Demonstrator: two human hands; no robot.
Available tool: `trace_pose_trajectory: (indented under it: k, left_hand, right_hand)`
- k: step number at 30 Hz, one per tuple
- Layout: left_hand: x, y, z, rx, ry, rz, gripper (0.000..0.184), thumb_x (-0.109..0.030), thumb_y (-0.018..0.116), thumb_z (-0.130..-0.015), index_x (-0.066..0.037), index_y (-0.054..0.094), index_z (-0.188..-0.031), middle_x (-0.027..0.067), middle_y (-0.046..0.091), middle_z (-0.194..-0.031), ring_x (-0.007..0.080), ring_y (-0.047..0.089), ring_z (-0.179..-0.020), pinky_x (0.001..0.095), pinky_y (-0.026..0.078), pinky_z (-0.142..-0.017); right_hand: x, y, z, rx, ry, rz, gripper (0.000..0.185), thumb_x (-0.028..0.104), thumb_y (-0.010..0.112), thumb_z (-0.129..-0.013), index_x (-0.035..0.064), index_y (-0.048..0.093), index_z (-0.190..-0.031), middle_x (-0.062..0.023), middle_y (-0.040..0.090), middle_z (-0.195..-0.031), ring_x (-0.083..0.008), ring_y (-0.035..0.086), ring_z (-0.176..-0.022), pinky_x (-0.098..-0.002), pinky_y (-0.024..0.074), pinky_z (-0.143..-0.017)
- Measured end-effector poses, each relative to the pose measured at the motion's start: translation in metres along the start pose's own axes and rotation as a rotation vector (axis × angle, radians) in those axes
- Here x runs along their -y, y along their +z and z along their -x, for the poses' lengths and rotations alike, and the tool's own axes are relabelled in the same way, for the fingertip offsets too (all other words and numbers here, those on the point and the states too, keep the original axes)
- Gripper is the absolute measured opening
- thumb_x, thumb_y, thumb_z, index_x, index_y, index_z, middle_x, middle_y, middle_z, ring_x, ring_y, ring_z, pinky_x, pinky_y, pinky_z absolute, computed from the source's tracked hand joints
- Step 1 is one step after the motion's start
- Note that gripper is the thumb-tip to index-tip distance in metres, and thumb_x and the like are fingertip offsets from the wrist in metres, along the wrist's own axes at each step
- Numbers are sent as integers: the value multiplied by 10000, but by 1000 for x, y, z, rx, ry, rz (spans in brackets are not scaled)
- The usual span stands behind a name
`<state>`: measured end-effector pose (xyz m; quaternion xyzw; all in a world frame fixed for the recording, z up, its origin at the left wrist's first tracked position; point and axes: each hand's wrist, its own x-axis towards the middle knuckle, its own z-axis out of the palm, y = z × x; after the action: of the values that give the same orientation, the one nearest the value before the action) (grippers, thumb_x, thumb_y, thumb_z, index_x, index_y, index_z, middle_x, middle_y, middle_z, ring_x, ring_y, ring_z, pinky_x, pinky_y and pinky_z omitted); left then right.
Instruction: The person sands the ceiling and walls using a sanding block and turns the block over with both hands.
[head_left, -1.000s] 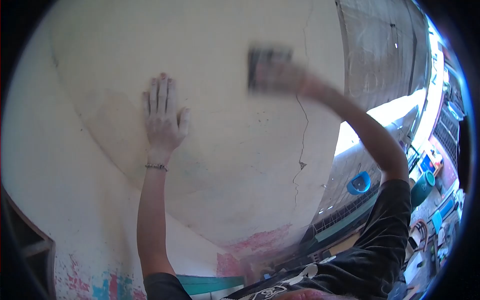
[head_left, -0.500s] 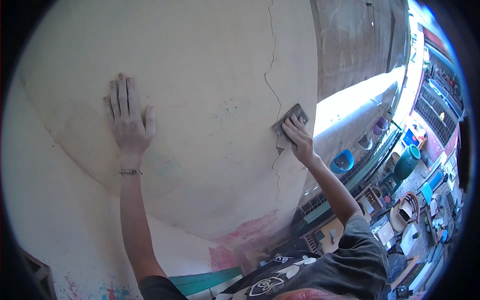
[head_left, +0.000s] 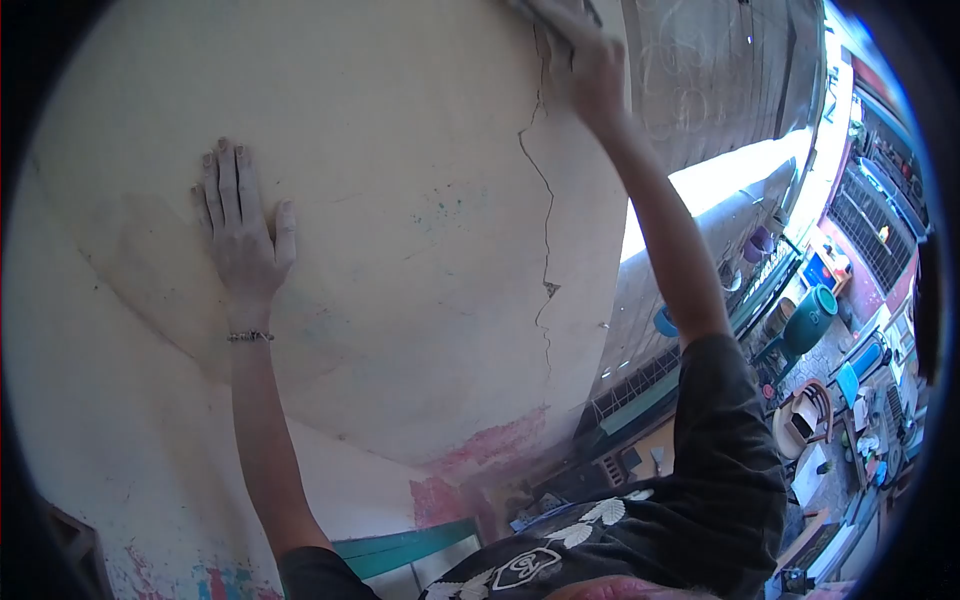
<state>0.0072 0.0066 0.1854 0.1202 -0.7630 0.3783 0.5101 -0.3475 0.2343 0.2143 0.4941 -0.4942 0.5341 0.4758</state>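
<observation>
My left hand (head_left: 242,225) lies flat on the cream wall (head_left: 370,240), fingers pointing up and thumb apart, with a beaded bracelet (head_left: 250,337) at the wrist. High up, at the top edge of the view, my right hand (head_left: 583,55) is closed on a dark flat block (head_left: 540,18), partly cut off by the frame and slightly blurred. A jagged crack (head_left: 549,215) runs down the wall below and left of my right hand, with a small chipped spot in it.
A green rail (head_left: 405,548) crosses low in front. Pink paint patches (head_left: 500,440) mark the lower wall. At the right are a green barrel (head_left: 811,314), a wooden chair (head_left: 800,418), a blue container (head_left: 666,321) and a grey panel (head_left: 730,70).
My right hand swept down and rightward to the crack with the block, then rose to the top of the view. My left hand stays flat on the wall while the camera view shifts.
</observation>
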Motion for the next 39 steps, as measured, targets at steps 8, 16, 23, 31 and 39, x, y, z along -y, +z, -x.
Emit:
trace_pose_trajectory:
  k: [8, 16, 23, 31, 39]
  left_hand:
    - [-12, -2, -1, 12, -33, 3, 715, -369, 492, -1003, -16, 313, -1599, 194, 268, -1677, 391, 198, -1567, 591, 143, -1252]
    - [-12, 0, 1, 7, -37, -8, 714, -377, 487, -1005, -29, 316, -1604, 199, 271, -1676, 382, 216, -1564, 569, 147, -1258]
    - [-17, -2, -2, -6, -55, -17, 712, -392, 482, -1008, -46, 320, -1608, 200, 274, -1675, 383, 223, -1562, 563, 148, -1257]
    - [-22, 1, -3, -61, -83, 17, 711, -401, 500, -1007, -64, 327, -1608, 183, 278, -1676, 374, 226, -1562, 569, 155, -1255]
    - [-21, 3, 0, -73, -87, 15, 708, -399, 511, -1003, -68, 337, -1604, 172, 285, -1676, 361, 237, -1561, 563, 169, -1254]
  right_hand:
    - [15, -15, 269, 172, -5, -15, 394, -70, 595, -873, -26, 712, -1247, -223, 685, -1307, -414, 552, -1361, -552, 364, -1181]
    - [-37, -14, 48, -109, -119, 63, 457, -72, 502, -908, 31, 688, -1312, -166, 678, -1344, -339, 542, -1386, -461, 353, -1206]
    - [-42, -20, -90, -196, -29, 145, 335, 23, 548, -975, 12, 695, -1276, -205, 666, -1320, -303, 610, -1306, -332, 450, -1097]
    - [-20, -31, 183, -128, 205, 112, 445, -133, 480, -936, -21, 660, -1328, -214, 628, -1405, -363, 492, -1423, -474, 351, -1204]
    - [-29, -45, 248, -57, 127, 227, 428, -160, 484, -914, -52, 685, -1277, -233, 655, -1349, -393, 525, -1380, -480, 403, -1174]
